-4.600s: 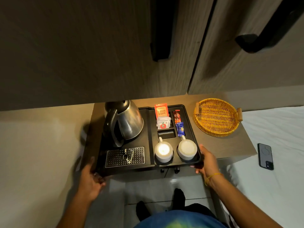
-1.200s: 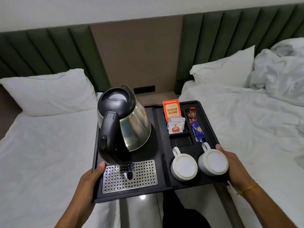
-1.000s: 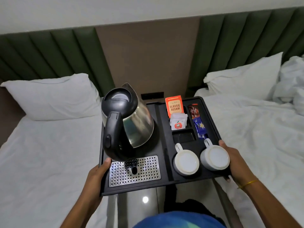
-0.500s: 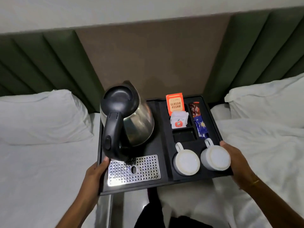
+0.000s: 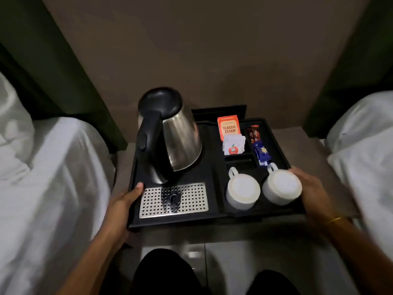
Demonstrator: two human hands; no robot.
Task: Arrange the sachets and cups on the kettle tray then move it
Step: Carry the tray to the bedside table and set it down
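The black kettle tray (image 5: 212, 167) is level over a brown bedside table (image 5: 306, 143) between two beds. My left hand (image 5: 121, 207) grips its front left edge, thumb on top. My right hand (image 5: 312, 190) grips its front right edge. A steel kettle (image 5: 178, 141) with a black handle stands on the tray's left half, behind a perforated metal drip plate (image 5: 174, 200). Two white cups (image 5: 242, 191) (image 5: 281, 186) sit upside down at the front right. Behind them lie an orange tea sachet (image 5: 229, 128), a white sachet (image 5: 233, 144), a brown sachet (image 5: 253, 133) and a blue sachet (image 5: 262, 153).
A white bed (image 5: 53, 188) lies close on the left and another bed (image 5: 365, 150) close on the right. A brown wall panel (image 5: 202, 50) rises behind the table, flanked by green padded headboards. My dark-trousered legs (image 5: 161, 273) are below the tray.
I carried the tray from the shelf under the cupboards, turned to the beds, and moved it forward and down over the bedside table. Both hands kept their grip.
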